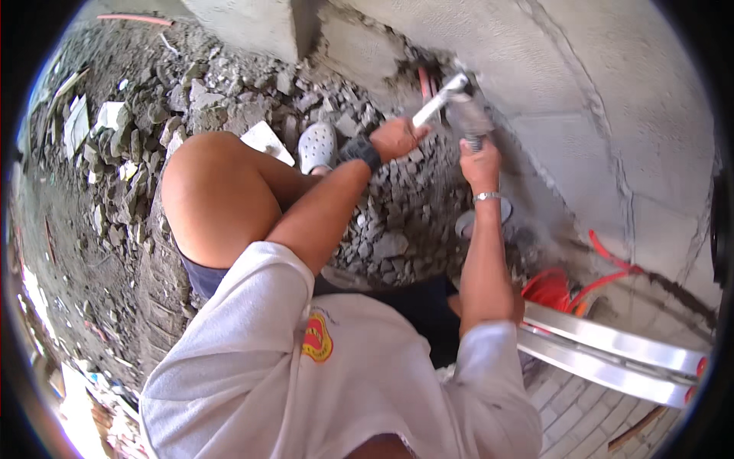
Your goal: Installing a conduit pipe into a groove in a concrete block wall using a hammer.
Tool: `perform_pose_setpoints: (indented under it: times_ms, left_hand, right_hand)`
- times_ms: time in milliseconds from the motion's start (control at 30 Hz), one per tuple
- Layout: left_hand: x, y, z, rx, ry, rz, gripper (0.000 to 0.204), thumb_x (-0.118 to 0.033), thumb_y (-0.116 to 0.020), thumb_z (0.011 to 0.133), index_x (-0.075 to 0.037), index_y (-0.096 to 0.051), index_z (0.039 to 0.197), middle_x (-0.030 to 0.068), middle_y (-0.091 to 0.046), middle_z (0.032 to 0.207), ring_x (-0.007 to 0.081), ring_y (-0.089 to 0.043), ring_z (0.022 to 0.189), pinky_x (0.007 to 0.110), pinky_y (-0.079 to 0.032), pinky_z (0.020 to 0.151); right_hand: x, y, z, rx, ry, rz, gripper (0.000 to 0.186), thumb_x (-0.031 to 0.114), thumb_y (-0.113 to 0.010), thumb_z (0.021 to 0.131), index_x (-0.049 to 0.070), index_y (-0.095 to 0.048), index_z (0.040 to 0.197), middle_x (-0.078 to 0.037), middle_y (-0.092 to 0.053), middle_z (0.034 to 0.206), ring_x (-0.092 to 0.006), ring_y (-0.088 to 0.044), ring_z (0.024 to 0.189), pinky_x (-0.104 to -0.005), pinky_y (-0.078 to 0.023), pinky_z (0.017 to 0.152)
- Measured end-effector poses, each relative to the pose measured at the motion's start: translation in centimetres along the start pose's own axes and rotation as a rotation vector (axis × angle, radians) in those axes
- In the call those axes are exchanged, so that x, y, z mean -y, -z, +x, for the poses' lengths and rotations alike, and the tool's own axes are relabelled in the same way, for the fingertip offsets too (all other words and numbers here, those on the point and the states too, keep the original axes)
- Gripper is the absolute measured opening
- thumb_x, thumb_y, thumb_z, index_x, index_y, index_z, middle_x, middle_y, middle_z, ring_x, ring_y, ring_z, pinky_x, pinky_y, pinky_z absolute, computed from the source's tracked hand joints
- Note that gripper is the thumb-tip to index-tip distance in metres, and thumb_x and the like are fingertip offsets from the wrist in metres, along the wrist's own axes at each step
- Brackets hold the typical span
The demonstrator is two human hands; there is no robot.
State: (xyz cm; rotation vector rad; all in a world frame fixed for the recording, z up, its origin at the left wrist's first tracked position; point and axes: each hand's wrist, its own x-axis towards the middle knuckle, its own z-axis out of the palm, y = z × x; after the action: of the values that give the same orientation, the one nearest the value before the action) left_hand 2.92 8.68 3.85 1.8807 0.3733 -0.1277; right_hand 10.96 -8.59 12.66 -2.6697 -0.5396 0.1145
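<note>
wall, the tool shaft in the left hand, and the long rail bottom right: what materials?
Wall: looks like grey masonry block with rough mortar joints, matte and dusty; broken grey rubble lies below it.
Tool shaft in the left hand: pale and smooth, probably metal or painted; hard to tell.
Rail: bright silvery extrusion with sharp highlights, likely aluminium.

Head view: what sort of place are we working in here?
Likely a building site under renovation: a bare grey block wall, broken rubble heaped at its foot, and orange conduit beside an aluminium ladder.
</note>
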Motion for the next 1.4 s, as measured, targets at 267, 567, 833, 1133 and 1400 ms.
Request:
perform_pose_setpoints:
  times_ms: [267,567,833,1133,1400]
  left_hand:
    - [0.6,1.5,0.2,-0.036,0.102,-0.105,0.065,-0.059,-0.055,0.084,0.004,-0.061,0.095,0.0180,-0.063,0.071,0.0319,-0.064,0.069,0.040,-0.049,0.065]
    - [-1.9,-2.3,1.9,-0.446,0.074,0.117,0.051,-0.049,-0.057,0.087,0.002,-0.056,0.081,0.0254,-0.062,0.072,0.0418,-0.062,0.073,0.045,-0.048,0.067]
    - [0.1,-0.1,3.0,-0.501,-0.015,0.501,0.051,-0.052,-0.053,0.086,-0.001,-0.055,0.084,0.0274,-0.061,0.076,0.0474,-0.059,0.078,0.051,-0.047,0.068]
    - [-3.0,-2.2,2.0,-0.256,0.212,-0.435,0.037,-0.034,-0.072,0.082,-0.003,-0.055,0.069,0.0000,-0.052,0.053,0.0106,-0.048,0.042,0.028,-0.040,0.040]
    - [-0.7,7.5,5.8,-0.338,-0.261,0.940,0.049,-0.055,-0.058,0.083,-0.007,-0.064,0.082,0.0183,-0.065,0.071,0.0377,-0.065,0.067,0.043,-0.051,0.058]
  right_hand:
    - [-3.7,7.6,-6.7,-0.023,0.011,-0.165,0.034,0.032,-0.068,0.079,0.000,-0.059,0.088,-0.024,-0.061,0.077,-0.0433,-0.059,0.075,-0.0461,-0.047,0.064]
    - [-6.9,11.4,-10.7,-0.255,-0.494,0.733,0.024,0.019,-0.070,0.084,0.004,-0.054,0.076,0.000,-0.053,0.058,-0.0064,-0.049,0.052,-0.0248,-0.041,0.048]
    - [-7.8,12.9,-11.3,-0.356,-0.346,0.795,0.023,0.018,-0.068,0.085,0.005,-0.052,0.077,0.002,-0.050,0.056,-0.0046,-0.046,0.048,-0.0211,-0.037,0.045]
    - [-8.3,11.9,-13.0,-0.225,-0.323,0.566,0.024,0.020,-0.070,0.082,0.001,-0.056,0.079,-0.001,-0.053,0.065,-0.0093,-0.048,0.059,-0.0273,-0.043,0.057]
    - [-8.9,12.7,-12.5,-0.180,-0.286,0.552,0.025,0.021,-0.070,0.082,0.000,-0.056,0.078,-0.001,-0.055,0.064,-0.0085,-0.050,0.057,-0.0262,-0.043,0.055]
